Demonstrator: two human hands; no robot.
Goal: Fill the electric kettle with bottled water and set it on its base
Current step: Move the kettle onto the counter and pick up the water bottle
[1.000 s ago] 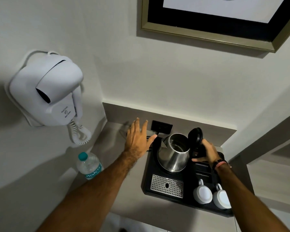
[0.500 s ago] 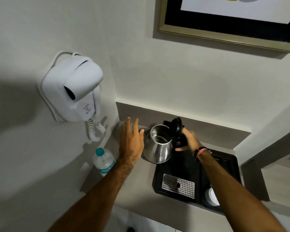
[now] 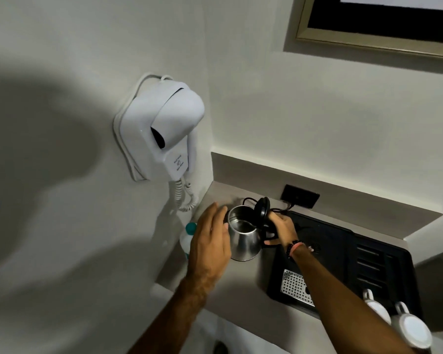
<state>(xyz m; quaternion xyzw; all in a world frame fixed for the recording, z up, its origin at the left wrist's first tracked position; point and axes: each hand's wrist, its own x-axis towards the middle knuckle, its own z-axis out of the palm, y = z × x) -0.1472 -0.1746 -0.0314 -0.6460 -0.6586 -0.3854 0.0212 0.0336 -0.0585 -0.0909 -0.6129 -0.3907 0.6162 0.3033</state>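
Observation:
A steel electric kettle (image 3: 243, 241) stands on the grey counter left of the black tray (image 3: 384, 256), its black lid (image 3: 262, 208) flipped up. My right hand (image 3: 279, 229) grips the kettle's black handle. My left hand (image 3: 210, 242) hovers flat with fingers apart beside the kettle's left side, holding nothing. A clear water bottle with a teal cap (image 3: 189, 228) stands behind my left hand by the wall, mostly hidden. The kettle's round base (image 3: 315, 233) is a dark circle on the tray, hard to make out.
A white wall hair dryer (image 3: 164, 131) with a coiled cord hangs above the bottle. A black socket (image 3: 301, 196) with a cord sits behind the tray. Two upturned white cups (image 3: 407, 325) and a metal drip grille (image 3: 296, 287) lie on the tray's front.
My right hand has carried the kettle left, off the tray, onto the counter. My left hand has drawn back toward the bottle and now covers most of it.

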